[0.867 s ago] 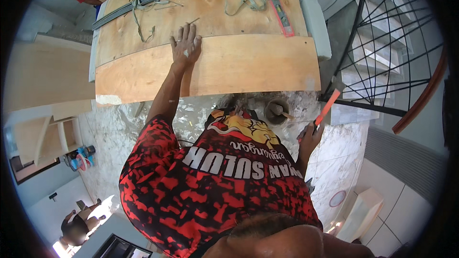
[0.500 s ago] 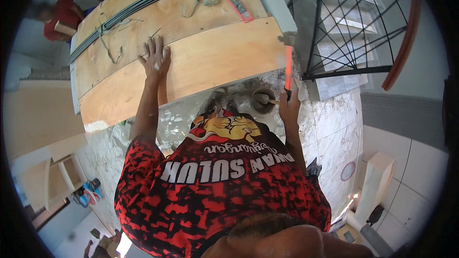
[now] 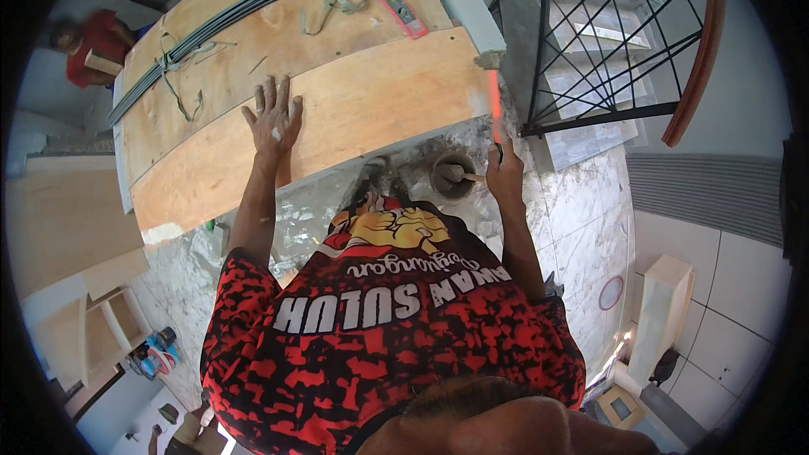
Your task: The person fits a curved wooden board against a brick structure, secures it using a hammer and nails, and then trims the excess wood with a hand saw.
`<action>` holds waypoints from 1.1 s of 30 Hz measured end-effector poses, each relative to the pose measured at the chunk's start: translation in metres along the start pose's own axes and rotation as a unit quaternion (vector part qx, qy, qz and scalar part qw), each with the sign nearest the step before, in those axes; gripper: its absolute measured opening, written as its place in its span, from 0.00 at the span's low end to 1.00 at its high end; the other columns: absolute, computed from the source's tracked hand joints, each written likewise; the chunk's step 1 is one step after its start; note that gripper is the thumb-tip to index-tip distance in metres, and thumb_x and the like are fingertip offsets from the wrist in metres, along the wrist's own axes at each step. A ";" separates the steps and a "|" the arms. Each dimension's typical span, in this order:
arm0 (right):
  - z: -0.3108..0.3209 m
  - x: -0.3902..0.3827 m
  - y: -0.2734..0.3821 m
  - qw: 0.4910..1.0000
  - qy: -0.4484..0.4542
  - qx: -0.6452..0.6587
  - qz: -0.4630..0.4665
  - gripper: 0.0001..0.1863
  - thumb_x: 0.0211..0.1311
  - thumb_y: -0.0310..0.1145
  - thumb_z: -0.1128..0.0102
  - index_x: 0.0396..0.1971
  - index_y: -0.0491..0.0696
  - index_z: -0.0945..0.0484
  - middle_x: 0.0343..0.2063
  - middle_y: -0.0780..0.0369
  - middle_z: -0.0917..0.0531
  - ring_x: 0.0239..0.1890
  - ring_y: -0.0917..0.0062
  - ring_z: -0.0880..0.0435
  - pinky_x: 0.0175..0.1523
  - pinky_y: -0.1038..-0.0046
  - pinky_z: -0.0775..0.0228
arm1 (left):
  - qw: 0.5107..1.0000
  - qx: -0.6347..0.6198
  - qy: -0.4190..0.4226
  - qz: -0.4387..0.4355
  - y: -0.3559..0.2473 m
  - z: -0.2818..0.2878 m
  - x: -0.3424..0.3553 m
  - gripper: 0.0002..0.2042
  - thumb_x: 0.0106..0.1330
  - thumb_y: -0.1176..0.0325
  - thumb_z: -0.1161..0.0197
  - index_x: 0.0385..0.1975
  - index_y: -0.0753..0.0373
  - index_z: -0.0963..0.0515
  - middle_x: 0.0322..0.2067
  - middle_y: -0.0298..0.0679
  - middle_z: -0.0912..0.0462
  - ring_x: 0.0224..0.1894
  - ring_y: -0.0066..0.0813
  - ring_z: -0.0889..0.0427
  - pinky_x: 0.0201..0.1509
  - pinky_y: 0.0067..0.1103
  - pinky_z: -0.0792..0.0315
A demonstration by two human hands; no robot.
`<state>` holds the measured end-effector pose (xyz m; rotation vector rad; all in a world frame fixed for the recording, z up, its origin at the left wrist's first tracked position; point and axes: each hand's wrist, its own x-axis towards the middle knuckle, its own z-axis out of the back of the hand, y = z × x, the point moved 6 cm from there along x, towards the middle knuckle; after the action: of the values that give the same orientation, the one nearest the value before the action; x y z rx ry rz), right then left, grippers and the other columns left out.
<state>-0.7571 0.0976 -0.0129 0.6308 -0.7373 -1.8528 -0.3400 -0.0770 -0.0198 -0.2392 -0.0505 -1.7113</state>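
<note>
My left hand (image 3: 276, 125) lies palm down with fingers spread on the near plywood panel (image 3: 379, 88). Nothing is held in it. My right hand (image 3: 506, 173) is closed round the grip of a hammer (image 3: 495, 97) with an orange handle. The hammer's head is at the panel's right end, beside a pale grey beam (image 3: 468, 8); whether it touches either cannot be made out. Below the panel's near edge, to the left of my right hand, a dark bucket (image 3: 442, 189) holds a trowel (image 3: 459, 173).
Tied dark rods (image 3: 253, 13) and a red spirit level (image 3: 394, 3) lie across the far panel. At right, a black metal railing (image 3: 624, 120) stands before steps (image 3: 590, 147). A person in red (image 3: 97, 46) is at far left. The floor (image 3: 581, 202) is stained.
The view has shifted slightly, moving the panels left in the picture. My left hand now rests a little farther right and nearer on the panel. My right hand and hammer are slightly farther forward.
</note>
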 end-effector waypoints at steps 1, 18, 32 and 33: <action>0.002 -0.001 0.004 0.998 -0.040 0.001 0.049 0.26 0.64 0.29 0.53 0.63 0.50 0.37 0.40 0.43 0.21 0.41 0.46 0.21 0.44 0.55 0.29 | 1.000 -0.006 0.000 0.002 -0.001 0.000 0.000 0.29 0.69 0.46 0.57 0.67 0.52 0.40 0.69 0.47 0.46 0.70 0.54 0.50 0.65 0.61 0.61; -0.017 -0.001 -0.013 1.000 -0.016 0.014 -0.019 0.26 0.65 0.33 0.52 0.63 0.51 0.40 0.35 0.45 0.20 0.37 0.49 0.20 0.42 0.57 0.31 | 0.975 -0.007 0.080 -0.209 -0.064 0.001 -0.049 0.37 0.63 0.35 0.56 0.68 0.50 0.44 0.70 0.41 0.50 0.72 0.42 0.52 0.70 0.52 0.63; -0.043 0.010 -0.042 0.979 -0.045 0.190 0.053 0.30 0.62 0.27 0.49 0.65 0.51 0.41 0.21 0.67 0.32 0.14 0.86 0.37 0.16 0.81 0.42 | 0.970 -0.186 0.076 -0.135 -0.047 -0.002 -0.039 0.29 0.67 0.43 0.54 0.62 0.55 0.34 0.66 0.43 0.39 0.70 0.38 0.44 0.71 0.45 0.57; -0.044 0.008 -0.037 0.974 -0.025 0.224 0.030 0.30 0.62 0.26 0.50 0.66 0.51 0.41 0.19 0.68 0.33 0.14 0.87 0.38 0.15 0.82 0.43 | 0.961 -0.233 0.083 -0.125 -0.040 0.002 -0.037 0.28 0.67 0.44 0.52 0.61 0.56 0.33 0.65 0.43 0.38 0.69 0.38 0.44 0.71 0.43 0.56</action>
<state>-0.7513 0.0927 -0.0702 0.8384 -1.2122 -1.6601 -0.3740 -0.0341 -0.0212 -0.4497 0.4694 -1.9729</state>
